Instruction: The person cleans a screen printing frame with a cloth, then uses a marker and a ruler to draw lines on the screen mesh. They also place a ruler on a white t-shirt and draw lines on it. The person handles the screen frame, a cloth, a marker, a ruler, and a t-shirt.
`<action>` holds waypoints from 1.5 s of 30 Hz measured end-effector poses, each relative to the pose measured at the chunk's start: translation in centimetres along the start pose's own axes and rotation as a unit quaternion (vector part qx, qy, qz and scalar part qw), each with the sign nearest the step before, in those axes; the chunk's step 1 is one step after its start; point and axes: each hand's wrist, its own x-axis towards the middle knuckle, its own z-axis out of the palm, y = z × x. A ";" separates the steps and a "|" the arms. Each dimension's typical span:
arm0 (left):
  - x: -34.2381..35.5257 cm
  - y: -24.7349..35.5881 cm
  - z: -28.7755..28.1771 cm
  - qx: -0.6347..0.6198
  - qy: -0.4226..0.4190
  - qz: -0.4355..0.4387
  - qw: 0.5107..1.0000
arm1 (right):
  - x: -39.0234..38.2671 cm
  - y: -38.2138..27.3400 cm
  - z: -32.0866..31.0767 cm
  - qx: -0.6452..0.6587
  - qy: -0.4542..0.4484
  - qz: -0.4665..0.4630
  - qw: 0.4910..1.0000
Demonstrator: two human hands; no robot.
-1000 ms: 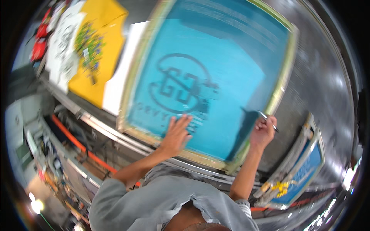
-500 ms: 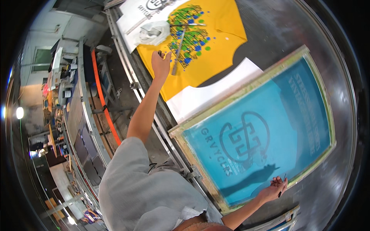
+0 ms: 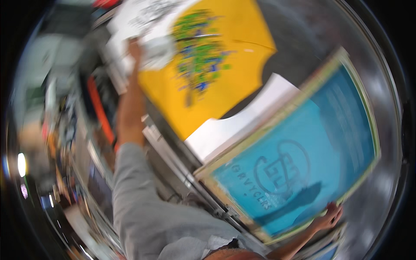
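Note:
My left hand (image 3: pixel 134 48) reaches out to the far left, smeared by motion, beside a crumpled pale cloth or bag (image 3: pixel 158 52); its fingers do not show clearly. Below the cloth a yellow shirt (image 3: pixel 242 56) lies flat with a green and blue tree print, and a thin tool (image 3: pixel 201 37) rests across it. My right hand (image 3: pixel 332 216) is closed at the near right corner of a wooden-framed printing screen (image 3: pixel 299 130) with blue mesh. What its fingers hold, if anything, I cannot make out. The hand's shadow falls on the mesh.
White sheet material (image 3: pixel 247 112) lies between the yellow shirt and the screen. A white shirt (image 3: pixel 125 26) with a dark print is at the far left. A metal rail (image 3: pixel 162 143) runs along the table's edge. Another frame (image 3: pixel 329 249) stands at the lower right.
My left hand has moved up and left, from beside the yellow shirt to beside the crumpled cloth. My right hand sits slightly farther right and lower. The whole view has shifted and blurred.

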 end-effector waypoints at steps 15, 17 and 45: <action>3.2 -16.2 12.7 -0.096 -0.433 -0.038 0.895 | -0.6 -4.7 5.4 0.011 -0.039 -0.013 0.999; 3.8 -15.2 10.5 -0.021 -0.314 0.043 0.948 | -1.5 -4.6 5.9 0.025 -0.051 -0.006 0.998; -30.3 70.6 -28.5 -0.335 -0.714 0.416 0.453 | 12.1 6.8 -10.4 0.001 -0.137 -0.176 0.975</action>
